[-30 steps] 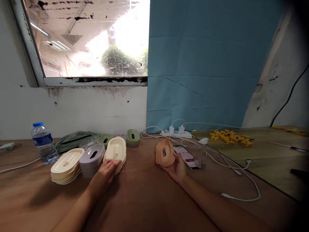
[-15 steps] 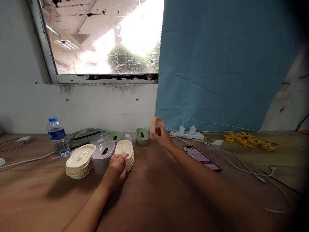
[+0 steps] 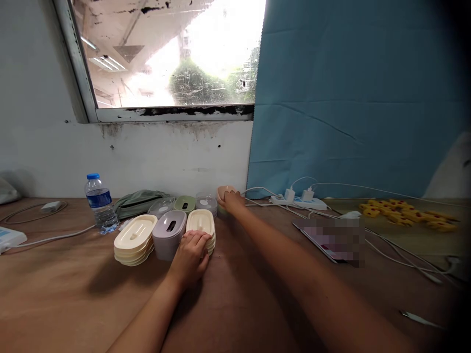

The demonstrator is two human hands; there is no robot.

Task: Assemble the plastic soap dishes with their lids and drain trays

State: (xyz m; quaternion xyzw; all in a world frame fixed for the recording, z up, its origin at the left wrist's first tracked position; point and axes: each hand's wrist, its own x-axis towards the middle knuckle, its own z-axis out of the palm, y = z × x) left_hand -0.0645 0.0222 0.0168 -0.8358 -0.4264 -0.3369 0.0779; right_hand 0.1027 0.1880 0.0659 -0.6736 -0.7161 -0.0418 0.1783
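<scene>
My right hand [image 3: 232, 202] grips a peach-coloured oval container [image 3: 225, 189] by its near side. It is at the green container [image 3: 221, 212], which is mostly hidden behind the hand; whether the two touch I cannot tell. My left hand [image 3: 192, 255] lies with its fingers over the front of a stack of cream oval lids [image 3: 201, 221]. Left of that stack stands a lilac container [image 3: 170, 238] with a dark slot on top. Another stack of cream lids [image 3: 134, 235] is further left. Behind them are a second green container [image 3: 185, 203] and clear round containers [image 3: 206, 201].
A water bottle [image 3: 100, 206] and a grey-green bag [image 3: 142, 203] stand at the back left. To the right are a power strip [image 3: 299, 202] with white cables, a phone [image 3: 320, 240] partly blurred out, and yellow pieces [image 3: 408, 213]. The wall borders the table behind.
My right hand has lowered the peach container from the air to the green container at the back. My left hand stays at the cream lids. The view has shifted a little.
</scene>
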